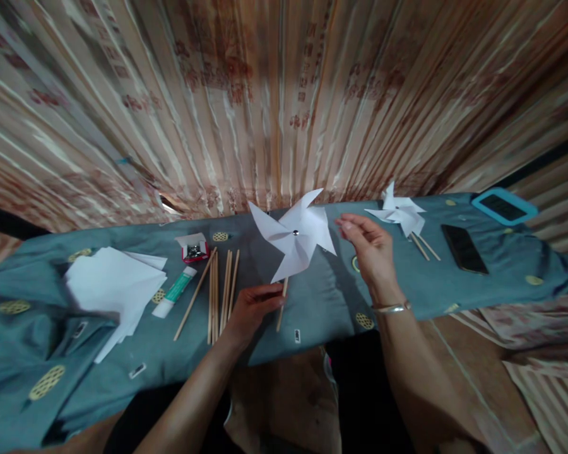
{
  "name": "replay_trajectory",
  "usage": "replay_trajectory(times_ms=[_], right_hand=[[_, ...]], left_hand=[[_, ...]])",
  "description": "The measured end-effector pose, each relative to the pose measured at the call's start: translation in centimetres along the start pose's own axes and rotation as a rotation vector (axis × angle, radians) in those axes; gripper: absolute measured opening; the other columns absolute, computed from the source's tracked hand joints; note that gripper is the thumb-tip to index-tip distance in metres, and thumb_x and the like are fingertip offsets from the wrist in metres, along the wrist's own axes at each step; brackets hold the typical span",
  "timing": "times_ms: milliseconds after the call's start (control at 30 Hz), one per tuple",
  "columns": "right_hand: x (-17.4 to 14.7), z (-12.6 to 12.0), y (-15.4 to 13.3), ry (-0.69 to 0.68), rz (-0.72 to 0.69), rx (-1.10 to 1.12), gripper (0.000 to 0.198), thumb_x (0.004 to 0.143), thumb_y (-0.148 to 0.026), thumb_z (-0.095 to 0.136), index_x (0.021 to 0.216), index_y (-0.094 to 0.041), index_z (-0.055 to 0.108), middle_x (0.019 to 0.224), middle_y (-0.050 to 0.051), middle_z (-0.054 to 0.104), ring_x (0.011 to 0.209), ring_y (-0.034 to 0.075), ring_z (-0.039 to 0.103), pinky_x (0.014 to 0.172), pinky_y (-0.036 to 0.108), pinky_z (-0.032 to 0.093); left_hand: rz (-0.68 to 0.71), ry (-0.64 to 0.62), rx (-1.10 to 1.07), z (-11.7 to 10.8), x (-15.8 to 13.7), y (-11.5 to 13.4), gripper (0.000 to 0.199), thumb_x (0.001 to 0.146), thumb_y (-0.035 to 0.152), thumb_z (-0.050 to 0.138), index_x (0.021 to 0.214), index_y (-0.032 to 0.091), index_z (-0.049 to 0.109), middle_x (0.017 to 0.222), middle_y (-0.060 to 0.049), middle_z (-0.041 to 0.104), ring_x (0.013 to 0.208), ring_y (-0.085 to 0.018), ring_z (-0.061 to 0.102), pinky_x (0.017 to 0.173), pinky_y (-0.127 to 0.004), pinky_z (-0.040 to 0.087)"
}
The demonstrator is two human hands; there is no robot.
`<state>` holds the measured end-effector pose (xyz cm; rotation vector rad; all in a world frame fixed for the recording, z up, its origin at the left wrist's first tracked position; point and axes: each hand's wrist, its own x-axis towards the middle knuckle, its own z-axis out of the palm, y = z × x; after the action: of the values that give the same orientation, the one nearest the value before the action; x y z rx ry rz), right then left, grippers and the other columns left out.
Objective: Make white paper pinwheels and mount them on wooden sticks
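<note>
Centrally, one white pinwheel (305, 221), stick (280, 318) clamped in left hand (258, 307), towards near edge of cloth-covered surface (319, 309); right hand (369, 243) beside pinwheel, fingertips together; patterned curtain (279, 94) behind far edge.

Hands: left hand (255, 309) and right hand (370, 249) both bare, slim-fingered; nails too small to make out
Forearms: left forearm (194, 394) and right forearm (416, 372) uncovered along most of the length in view
Right wrist: a narrow, silver-coloured bracelet (392, 309), smooth and shiny, with a bright glint on its band
Left wrist: bare
Legs: covered by black clothing (364, 391), plain and dull, its folds lost in the dark; trousers or another garment, cannot tell
</note>
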<state>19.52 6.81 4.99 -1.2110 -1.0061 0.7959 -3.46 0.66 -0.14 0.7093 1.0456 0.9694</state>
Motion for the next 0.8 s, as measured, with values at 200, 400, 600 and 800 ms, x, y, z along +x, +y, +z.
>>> replay_trajectory(times_ms=[200, 400, 600, 800], right_hand=[[-0.3, 0.0, 0.2, -0.266, 0.196, 0.071, 0.044, 0.055, -0.047, 0.091, 0.091, -0.025, 0.076, 0.087, 0.001, 0.077, 0.083, 0.018, 0.068, 0.081, 0.033, 0.054], [-0.2, -0.8, -0.2, -0.310, 0.285, 0.030, 0.034, 0.053, -0.042, 0.092, 0.076, -0.023, 0.077, 0.073, -0.001, 0.074, 0.061, 0.012, 0.061, 0.060, 0.027, 0.049], [-0.1, -1.4, -0.6, -0.446, 0.308, -0.012, 0.030, 0.053, -0.040, 0.092, 0.075, -0.024, 0.078, 0.074, -0.002, 0.075, 0.062, 0.011, 0.061, 0.063, 0.026, 0.051], [-0.6, -1.0, 0.3, -0.415, 0.347, -0.018, 0.036, 0.049, -0.038, 0.094, 0.079, -0.023, 0.079, 0.076, -0.001, 0.076, 0.063, 0.013, 0.063, 0.062, 0.028, 0.053]], left_hand=[[-0.008, -0.060, 0.088, 0.0, -0.1, -0.4, 0.031, 0.049, 0.028, 0.091, 0.077, 0.019, 0.082, 0.081, -0.007, 0.079, 0.075, -0.019, 0.069, 0.078, -0.032, 0.054], [0.052, -0.076, 0.186, -0.3, 0.0, 0.0, 0.026, 0.053, 0.028, 0.086, 0.077, 0.021, 0.083, 0.082, -0.006, 0.079, 0.077, -0.021, 0.068, 0.075, -0.032, 0.053], [0.127, -0.101, 0.271, -0.4, -0.2, 0.6, 0.023, 0.060, 0.031, 0.084, 0.079, 0.021, 0.083, 0.078, -0.006, 0.075, 0.071, -0.018, 0.064, 0.068, -0.028, 0.049], [0.187, -0.079, 0.348, -0.6, -0.4, 0.8, 0.020, 0.064, 0.034, 0.081, 0.079, 0.022, 0.083, 0.071, -0.004, 0.071, 0.066, -0.017, 0.061, 0.064, -0.026, 0.047]])
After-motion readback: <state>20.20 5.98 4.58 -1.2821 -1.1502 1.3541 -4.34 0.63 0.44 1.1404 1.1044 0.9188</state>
